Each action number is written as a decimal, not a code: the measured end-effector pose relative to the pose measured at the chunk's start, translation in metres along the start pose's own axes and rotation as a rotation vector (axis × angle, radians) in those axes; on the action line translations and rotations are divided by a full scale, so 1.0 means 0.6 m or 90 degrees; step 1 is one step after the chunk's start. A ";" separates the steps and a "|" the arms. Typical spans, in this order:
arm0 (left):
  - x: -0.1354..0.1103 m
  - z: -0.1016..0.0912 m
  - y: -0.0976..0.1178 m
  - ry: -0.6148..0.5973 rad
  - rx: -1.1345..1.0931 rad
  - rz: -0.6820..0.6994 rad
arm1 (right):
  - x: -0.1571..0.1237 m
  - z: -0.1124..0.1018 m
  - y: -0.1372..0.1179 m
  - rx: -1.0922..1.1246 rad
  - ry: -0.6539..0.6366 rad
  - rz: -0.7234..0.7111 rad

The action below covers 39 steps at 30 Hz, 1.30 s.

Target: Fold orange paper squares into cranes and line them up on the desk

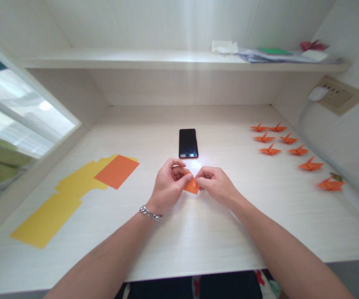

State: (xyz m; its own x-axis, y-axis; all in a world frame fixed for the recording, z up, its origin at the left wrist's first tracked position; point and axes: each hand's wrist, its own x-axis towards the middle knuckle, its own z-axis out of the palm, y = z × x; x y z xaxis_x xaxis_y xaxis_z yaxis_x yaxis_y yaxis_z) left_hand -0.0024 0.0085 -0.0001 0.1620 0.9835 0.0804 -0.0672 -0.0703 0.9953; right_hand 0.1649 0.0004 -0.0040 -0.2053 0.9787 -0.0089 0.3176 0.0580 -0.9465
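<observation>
Both hands meet at the middle of the pale wooden desk [198, 232] over a small folded piece of orange paper [192, 186]. My left hand [169, 184], with a metal bracelet at the wrist, pinches the paper's left side. My right hand [215, 182] pinches its right side with fingertips pressed together. The paper is held just above the desk surface and is partly hidden by the fingers.
A black phone [188, 143] lies flat just beyond the hands. A flat orange sheet [116, 170] and yellow sheets [61, 199] lie to the left. Several folded orange paper cranes [286, 145] sit in rows at the right. A shelf [167, 60] above holds papers; a wall socket [335, 96] with a plug is at right.
</observation>
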 end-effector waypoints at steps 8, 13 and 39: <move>0.017 -0.025 0.002 0.115 0.017 0.051 | 0.002 -0.008 0.006 0.161 0.034 0.024; 0.004 0.002 0.008 0.044 0.068 0.046 | 0.002 0.000 0.003 0.084 0.057 -0.042; 0.005 -0.002 0.008 -0.139 0.034 -0.081 | 0.006 -0.009 0.006 0.235 0.135 0.036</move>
State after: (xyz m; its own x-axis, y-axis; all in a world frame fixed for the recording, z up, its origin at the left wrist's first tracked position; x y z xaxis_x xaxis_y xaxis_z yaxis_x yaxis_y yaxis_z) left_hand -0.0035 0.0111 0.0049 0.3747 0.9263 -0.0409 0.0189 0.0365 0.9992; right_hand 0.1702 0.0054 -0.0060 0.0094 0.9994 -0.0338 -0.0376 -0.0334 -0.9987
